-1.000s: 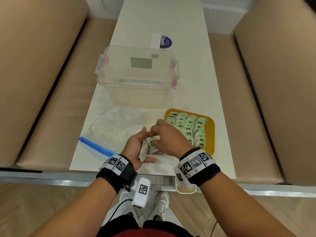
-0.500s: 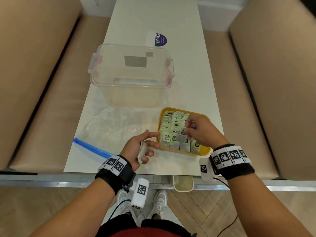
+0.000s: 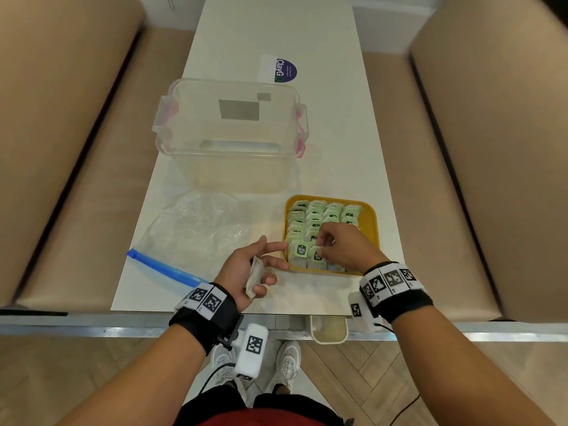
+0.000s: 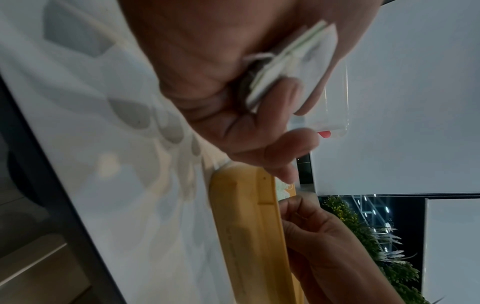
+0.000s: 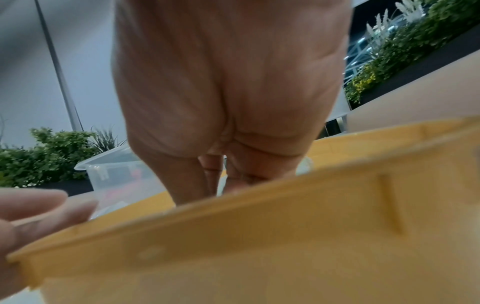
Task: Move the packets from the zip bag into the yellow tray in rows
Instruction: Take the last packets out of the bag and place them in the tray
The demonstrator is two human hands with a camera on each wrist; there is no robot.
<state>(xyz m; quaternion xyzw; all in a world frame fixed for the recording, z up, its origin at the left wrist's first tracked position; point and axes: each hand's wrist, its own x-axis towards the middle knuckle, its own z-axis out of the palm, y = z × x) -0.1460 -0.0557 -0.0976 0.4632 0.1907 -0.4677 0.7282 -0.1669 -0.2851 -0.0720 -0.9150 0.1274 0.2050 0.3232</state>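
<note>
Packets (image 3: pixel 254 276): my left hand (image 3: pixel 246 272) curls round a small stack just beside the yellow tray (image 3: pixel 370 224); my right hand (image 3: pixel 344 247) pinches one at the near row. I'd seat it upright, flush with its neighbours. Beyond on the white table (image 3: pixel 338 133): emptied zip bag (image 3: pixel 196 232), clear tub (image 3: pixel 229 133), tan benches either side.
</note>
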